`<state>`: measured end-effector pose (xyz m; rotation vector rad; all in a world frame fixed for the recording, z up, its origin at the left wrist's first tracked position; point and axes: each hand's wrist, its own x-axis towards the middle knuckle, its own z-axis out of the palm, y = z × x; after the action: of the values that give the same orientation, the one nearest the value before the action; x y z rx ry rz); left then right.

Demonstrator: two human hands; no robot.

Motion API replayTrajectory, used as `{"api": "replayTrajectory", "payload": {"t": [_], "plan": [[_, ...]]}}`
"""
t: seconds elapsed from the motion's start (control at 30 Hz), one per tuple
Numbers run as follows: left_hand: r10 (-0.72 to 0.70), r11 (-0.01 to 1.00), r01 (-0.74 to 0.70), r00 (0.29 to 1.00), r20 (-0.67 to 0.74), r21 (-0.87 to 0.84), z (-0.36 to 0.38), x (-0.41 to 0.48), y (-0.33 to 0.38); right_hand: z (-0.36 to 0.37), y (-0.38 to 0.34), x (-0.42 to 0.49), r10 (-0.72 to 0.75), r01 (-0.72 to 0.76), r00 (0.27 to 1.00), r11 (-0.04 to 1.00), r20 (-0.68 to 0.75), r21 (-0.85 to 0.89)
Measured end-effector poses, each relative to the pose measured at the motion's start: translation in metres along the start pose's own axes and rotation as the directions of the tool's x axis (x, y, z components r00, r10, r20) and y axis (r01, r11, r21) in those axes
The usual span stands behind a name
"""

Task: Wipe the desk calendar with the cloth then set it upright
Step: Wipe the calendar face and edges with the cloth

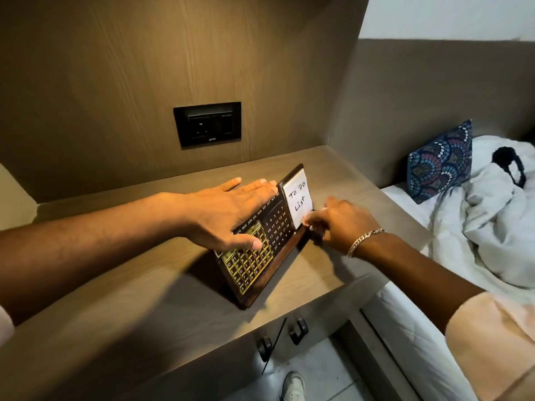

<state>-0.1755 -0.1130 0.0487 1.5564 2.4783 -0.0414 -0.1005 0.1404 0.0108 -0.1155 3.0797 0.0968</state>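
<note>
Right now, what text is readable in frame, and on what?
"To Do List": handwritten on the white notepad set in the desk calendar.
"MAY JUN JUL AUG SEP OCT NOV DEC": calendar's top strip; earlier months hidden by the left hand.
Date numerals: partly legible.
Wall socket logo: too small.

The left hand point(231, 211) reaches in from the left on a bare forearm, palm down, fingers stretched flat and together, thumb splayed toward the near side. The right hand point(341, 225) comes from the right, fingers curled in a pinch, wrist bent.
</note>
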Motion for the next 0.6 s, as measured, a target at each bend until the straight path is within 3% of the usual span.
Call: {"api": "replayTrajectory", "payload": {"t": [0.27, 0.4, 0.5, 0.6], "plan": [[0.007, 1.0, -0.007, 1.0, 0.002, -0.012, 0.001, -0.003, 0.0, 0.004, -0.026, -0.016, -0.108, 0.109, 0.994, 0.992, 0.011, -0.061], [-0.006, 1.0, 0.006, 1.0, 0.01, -0.03, 0.001, 0.001, 0.006, -0.006, -0.026, -0.011, -0.037, 0.045, 0.998, 0.987, 0.05, -0.153], [-0.002, 1.0, 0.002, 1.0, -0.005, -0.014, 0.001, 0.003, 0.006, 0.0, -0.045, -0.008, 0.068, -0.068, 0.995, 0.998, 0.077, 0.004], [0.011, 1.0, -0.011, 1.0, 0.01, 0.018, -0.001, 0.002, 0.004, 0.0, -0.04, -0.011, 0.049, -0.057, 0.992, 0.996, 0.114, 0.068]]}}
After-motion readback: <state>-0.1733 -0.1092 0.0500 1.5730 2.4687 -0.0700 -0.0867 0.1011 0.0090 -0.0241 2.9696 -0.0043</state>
